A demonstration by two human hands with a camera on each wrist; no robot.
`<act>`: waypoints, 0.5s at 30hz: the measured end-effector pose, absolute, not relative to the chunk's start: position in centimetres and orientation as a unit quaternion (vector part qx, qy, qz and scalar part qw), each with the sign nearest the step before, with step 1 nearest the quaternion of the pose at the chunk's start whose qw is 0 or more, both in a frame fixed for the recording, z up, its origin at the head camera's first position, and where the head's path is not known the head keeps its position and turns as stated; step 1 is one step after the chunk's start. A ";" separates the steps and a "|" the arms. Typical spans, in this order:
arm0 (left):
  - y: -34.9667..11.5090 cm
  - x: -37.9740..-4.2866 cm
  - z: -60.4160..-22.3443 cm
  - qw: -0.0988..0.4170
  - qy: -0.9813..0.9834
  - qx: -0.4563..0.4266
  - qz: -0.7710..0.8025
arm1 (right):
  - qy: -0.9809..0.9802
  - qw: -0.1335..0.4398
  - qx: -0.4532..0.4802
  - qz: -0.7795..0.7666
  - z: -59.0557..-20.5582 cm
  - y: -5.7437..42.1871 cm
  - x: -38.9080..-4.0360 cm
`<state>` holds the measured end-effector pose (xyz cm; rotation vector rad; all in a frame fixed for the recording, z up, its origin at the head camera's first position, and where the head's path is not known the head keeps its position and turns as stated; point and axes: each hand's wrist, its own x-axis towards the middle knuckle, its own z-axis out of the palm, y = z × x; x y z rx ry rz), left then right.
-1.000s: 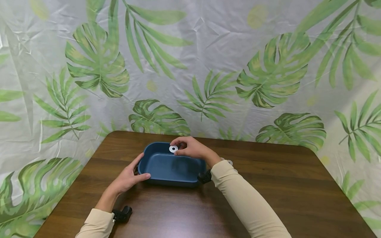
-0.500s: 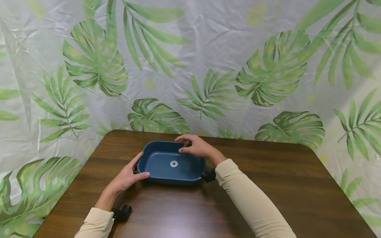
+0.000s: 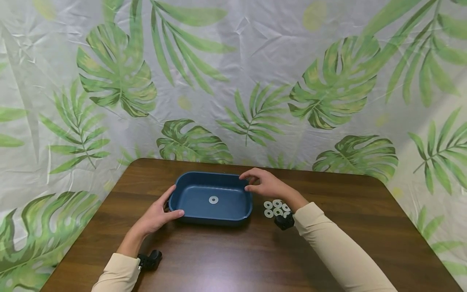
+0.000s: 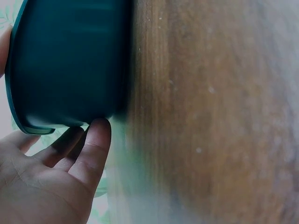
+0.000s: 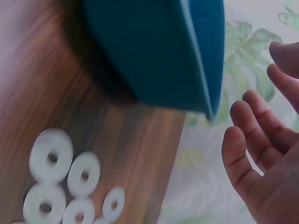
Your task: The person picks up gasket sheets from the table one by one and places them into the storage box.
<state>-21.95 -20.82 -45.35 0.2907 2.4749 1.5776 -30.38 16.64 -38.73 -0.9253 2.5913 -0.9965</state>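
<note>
A deep blue rectangular tray (image 3: 209, 215) stands on the table. My left hand (image 3: 155, 217) holds its left end, thumb on the near rim. In the left wrist view, fingertips (image 4: 99, 133) touch the tray's outer wall. One flat white ring with a centre hole (image 3: 213, 200) lies on the tray floor. My right hand (image 3: 268, 184) is above the tray's right rim and holds nothing. In the right wrist view its fingers (image 5: 233, 147) are loosely bent, apart from the tray. Several similar white rings (image 3: 268, 205) lie right of the tray, some partly hidden by the right wrist.
The brown wooden table (image 3: 219, 259) has rounded far corners. Behind it hangs a leaf-patterned cloth (image 3: 262, 61). A black wrist camera (image 3: 149, 260) sits on the left wrist, and another black wrist camera (image 3: 284, 222) is beside the rings.
The right hand has released the white ring, which dropped onto the tray floor. That hand has then moved right, uncovering the rings on the table. The left hand has stayed at the tray.
</note>
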 end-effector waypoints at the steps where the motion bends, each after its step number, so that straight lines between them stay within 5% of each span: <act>1: -20.8 -22.0 -45.3 0.096 0.835 0.098 0.532 | 0.882 0.105 -0.312 -0.338 -38.7 17.2 -30.2; 15: -20.8 -21.8 -45.3 0.093 0.834 0.102 0.534 | 0.909 0.122 -0.236 -0.320 -41.2 24.4 -30.3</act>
